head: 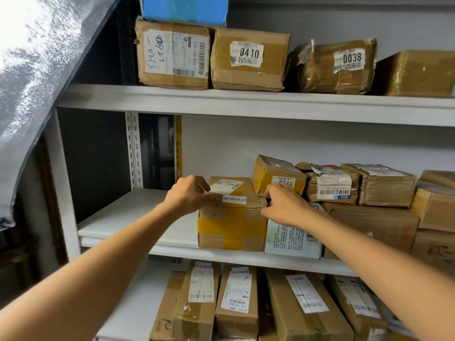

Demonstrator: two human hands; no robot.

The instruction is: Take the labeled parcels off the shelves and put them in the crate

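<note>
Both hands reach to the middle shelf [128,217]. There the yellow-taped parcel [231,227] stands near the front edge. The left hand [190,194] closes its grip over the parcel's top left edge, at nine o'clock from its white label [225,185]. The right hand [285,205] has its grip curled at the top right corner, fingertips tucked into the gap below the small box marked 0346 [278,173]. A white carton [290,242] touches the parcel at three o'clock.
</note>
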